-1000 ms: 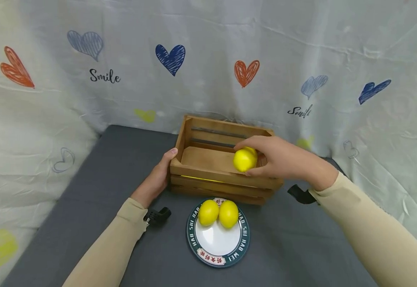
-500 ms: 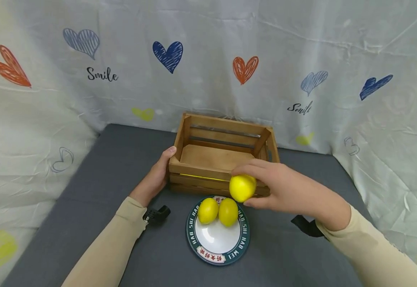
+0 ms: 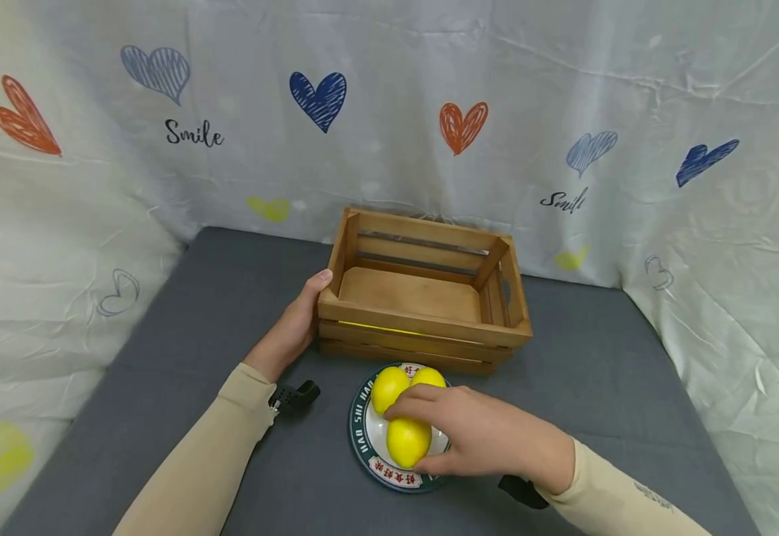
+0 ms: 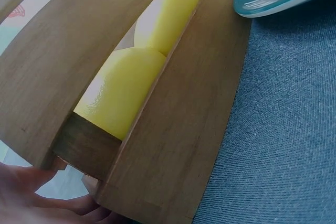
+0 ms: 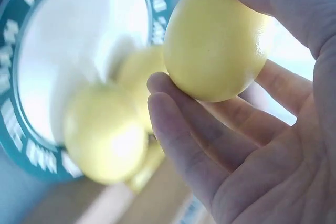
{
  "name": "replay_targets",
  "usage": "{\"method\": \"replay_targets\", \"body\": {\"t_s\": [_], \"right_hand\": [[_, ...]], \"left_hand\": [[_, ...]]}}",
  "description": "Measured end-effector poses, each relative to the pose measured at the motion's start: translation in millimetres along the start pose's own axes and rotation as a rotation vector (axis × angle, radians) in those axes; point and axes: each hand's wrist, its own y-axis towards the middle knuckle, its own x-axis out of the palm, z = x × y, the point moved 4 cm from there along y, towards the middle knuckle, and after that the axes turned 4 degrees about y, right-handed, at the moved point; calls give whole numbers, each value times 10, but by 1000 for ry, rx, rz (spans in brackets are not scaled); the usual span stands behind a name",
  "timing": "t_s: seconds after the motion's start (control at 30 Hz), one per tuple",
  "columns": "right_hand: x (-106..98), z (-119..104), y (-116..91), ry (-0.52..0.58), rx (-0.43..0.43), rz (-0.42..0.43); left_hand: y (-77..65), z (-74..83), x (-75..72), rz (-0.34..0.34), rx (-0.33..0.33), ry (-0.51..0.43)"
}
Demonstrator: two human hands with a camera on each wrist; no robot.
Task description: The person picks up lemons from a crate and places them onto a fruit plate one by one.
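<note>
My left hand grips the left end of a slatted wooden crate, its thumb on the top rim. In the left wrist view, lemons inside the crate show through the gap between two slats. My right hand pinches a lemon between thumb and fingers over a white plate with a dark green lettered rim. At the plate's far side lie two more lemons; the left one shows well, while the right one is partly hidden by my right hand.
A dark grey cloth covers the table. Behind it hangs a pale curtain printed with hearts and the word Smile. Black wrist straps with cameras sit at both wrists. The crate stands close to the curtain, just beyond the plate.
My right hand has carried its lemon out from over the crate, toward me and slightly left, to above the plate. The left hand keeps its place on the crate.
</note>
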Motion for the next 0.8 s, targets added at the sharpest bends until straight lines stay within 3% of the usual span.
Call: {"method": "replay_targets", "body": {"t_s": [0.4,0.8], "right_hand": [[455,87,65,27,-27,-24],[484,136,89,-2,16,6]], "left_hand": [[7,29,42,-18,25,-31],[10,37,22,-1,23,-20]]}}
